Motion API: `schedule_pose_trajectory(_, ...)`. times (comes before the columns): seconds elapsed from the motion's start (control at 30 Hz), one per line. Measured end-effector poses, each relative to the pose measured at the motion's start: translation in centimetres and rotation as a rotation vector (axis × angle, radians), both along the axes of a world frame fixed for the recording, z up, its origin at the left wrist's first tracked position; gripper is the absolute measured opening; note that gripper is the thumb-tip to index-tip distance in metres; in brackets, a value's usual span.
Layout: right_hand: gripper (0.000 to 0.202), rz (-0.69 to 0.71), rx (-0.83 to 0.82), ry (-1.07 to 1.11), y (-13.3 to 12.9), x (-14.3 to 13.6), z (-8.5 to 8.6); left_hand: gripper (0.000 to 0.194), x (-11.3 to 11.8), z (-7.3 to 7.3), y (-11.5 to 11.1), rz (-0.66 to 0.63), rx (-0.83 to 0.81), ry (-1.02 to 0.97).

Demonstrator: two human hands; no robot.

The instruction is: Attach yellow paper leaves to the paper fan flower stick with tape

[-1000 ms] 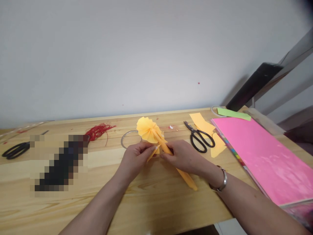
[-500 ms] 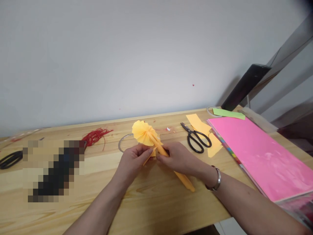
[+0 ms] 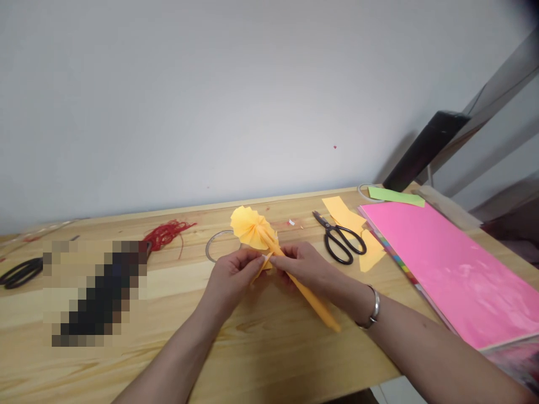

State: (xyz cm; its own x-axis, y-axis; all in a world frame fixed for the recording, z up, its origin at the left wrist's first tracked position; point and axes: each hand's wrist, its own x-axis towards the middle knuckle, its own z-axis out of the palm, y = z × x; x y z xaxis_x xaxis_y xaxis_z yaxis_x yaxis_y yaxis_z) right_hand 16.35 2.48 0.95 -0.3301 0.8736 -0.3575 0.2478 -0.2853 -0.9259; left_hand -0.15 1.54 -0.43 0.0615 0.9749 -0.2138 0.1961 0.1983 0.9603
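A yellow-orange paper flower (image 3: 251,227) with a pleated, fan-like head and a long rolled paper stem (image 3: 314,300) is held above the table. My right hand (image 3: 301,266) is closed round the stem just below the head, its thumb meeting my left fingertips. My left hand (image 3: 238,275) pinches a small orange paper piece (image 3: 266,261) beside the stem. The fingers partly hide that piece. Behind my left hand, a clear ring-shaped roll (image 3: 214,247) lies on the table.
Black-handled scissors (image 3: 339,238) lie to the right by orange paper scraps (image 3: 343,213). Farther right are a pink paper stack (image 3: 446,269), a green strip (image 3: 396,196) and a dark upright object (image 3: 425,151). Red string (image 3: 166,234), other scissors (image 3: 21,273) and a blurred-out dark object (image 3: 99,297) are at left.
My right thumb has shifted left to meet my left fingertips at the small paper piece. The stem now shows over the right fingers, and its lower end has swung slightly.
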Motion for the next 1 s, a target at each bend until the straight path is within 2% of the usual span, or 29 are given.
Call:
schedule_pose_trajectory(0.23, 0.025, -0.023, -0.015, 0.043, 0.22, 0.0, -0.79, 0.021, 0.16, 0.1, -0.11, 0.011, 0.055, 0.144)
schedule_pose_trajectory(0.67, 0.019, -0.099, -0.017, 0.002, 0.09, -0.21, -0.25, 0.023, 0.21, 0.17, -0.1, -0.105, 0.179, 0.283)
schedule_pose_trajectory(0.87, 0.019, -0.112, -0.021, 0.005, 0.14, -0.21, -0.26, 0.025, 0.02, -0.21, -0.03, -0.1, 0.173, 0.295)
schedule_pose_trajectory(1.0, 0.019, -0.103, -0.02, 0.016, 0.2, -0.12, -0.44, 0.024, -0.07, -0.33, -0.07, -0.077, 0.114, 0.276)
